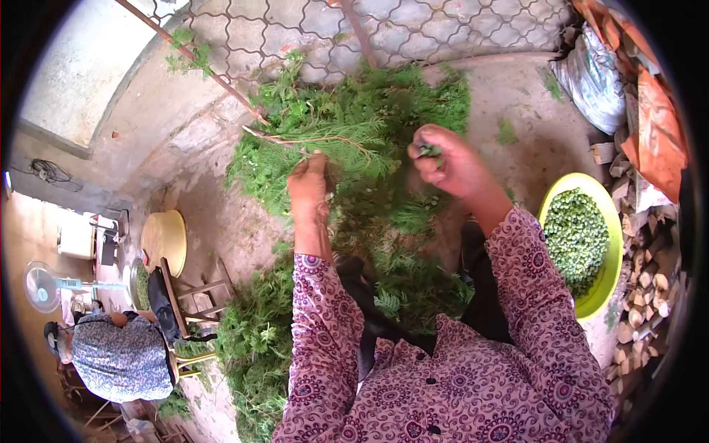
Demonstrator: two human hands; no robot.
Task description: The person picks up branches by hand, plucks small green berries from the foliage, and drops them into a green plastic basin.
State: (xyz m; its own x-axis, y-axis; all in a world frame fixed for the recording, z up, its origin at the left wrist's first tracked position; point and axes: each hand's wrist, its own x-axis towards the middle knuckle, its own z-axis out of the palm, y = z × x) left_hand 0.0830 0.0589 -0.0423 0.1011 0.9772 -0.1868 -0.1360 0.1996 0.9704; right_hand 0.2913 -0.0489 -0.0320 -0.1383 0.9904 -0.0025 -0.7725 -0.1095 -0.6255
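My left hand (309, 184) is closed, its fingertips pinching a leafy evergreen sprig (336, 139) with a pale, bare stem end. To the right, my right hand (452, 164) is curled round a few small green seed cones (428, 150), partly hidden by the fingers. Beneath both hands spreads a heap of cut evergreen branches (295, 107), which continues down between my legs. On my right stands a yellow-green basin (547, 198) holding many small green cones (576, 240).
Wire mesh (310, 33) runs behind the heap. Stacked firewood (641, 310) and a white sack (593, 77) lie at right. At left, another person (122, 358) sits near a wooden chair (193, 303), a fan (44, 286) and a yellow tub (164, 242).
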